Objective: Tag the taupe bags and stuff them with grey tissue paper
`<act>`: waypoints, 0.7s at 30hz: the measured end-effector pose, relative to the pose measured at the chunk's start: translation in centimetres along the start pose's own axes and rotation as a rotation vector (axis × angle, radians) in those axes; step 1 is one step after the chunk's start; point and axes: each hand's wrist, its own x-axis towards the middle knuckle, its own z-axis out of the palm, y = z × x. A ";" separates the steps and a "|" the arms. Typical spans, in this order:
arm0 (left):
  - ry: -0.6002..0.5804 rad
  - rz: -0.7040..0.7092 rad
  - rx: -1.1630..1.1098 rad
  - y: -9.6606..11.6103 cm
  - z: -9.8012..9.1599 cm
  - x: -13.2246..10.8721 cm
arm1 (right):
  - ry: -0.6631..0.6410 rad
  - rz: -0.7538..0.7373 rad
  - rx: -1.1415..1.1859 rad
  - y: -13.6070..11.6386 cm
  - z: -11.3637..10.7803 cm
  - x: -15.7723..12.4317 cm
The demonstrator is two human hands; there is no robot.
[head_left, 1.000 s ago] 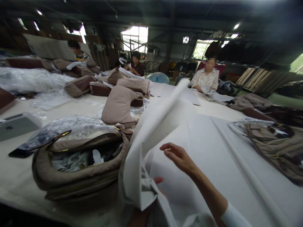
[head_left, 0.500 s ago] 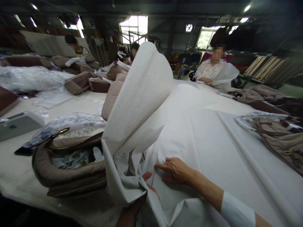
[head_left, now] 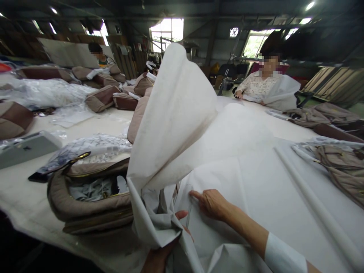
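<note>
A large white sheet (head_left: 176,113) stands up in folds at the middle and spreads over the table to the right. My left hand (head_left: 163,250) is wrapped round its bunched lower part, with fingertips showing past the folds. My right hand (head_left: 212,203) lies on the sheet with the index finger stretched out, its tip touching the surface near a thin clear strip (head_left: 189,214). Left of the sheet, an open beige-brown bag (head_left: 91,206) with a gold zipper has crumpled grey-white stuffing inside.
A grey box-like device (head_left: 31,148) and patterned plastic wrap (head_left: 85,146) lie at the left. Several bags (head_left: 104,98) are piled behind. More bags (head_left: 344,163) lie at the right. A person (head_left: 260,83) across the table holds white sheeting.
My right index finger stays on the sheet, with the other fingers more curled. The raised sheet has opened wider to the right. The view has turned slightly left.
</note>
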 end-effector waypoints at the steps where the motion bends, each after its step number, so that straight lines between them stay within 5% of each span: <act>1: 0.013 0.025 -0.006 -0.1 0.1 -0.1 | 0.009 0.009 0.005 0.0 0.1 0.0; 12: 0.003 0.003 -0.035 -0.8 -1.0 0.0 | 0.133 -0.103 0.116 1.3 0.4 -0.9; 17: -0.052 -0.143 -0.011 -0.1 -1.9 0.8 | 0.164 -0.185 0.170 1.8 0.7 -0.7; 21: 0.046 -0.086 -0.050 -0.5 -1.6 0.0 | 0.174 -0.159 0.210 2.0 1.0 -1.0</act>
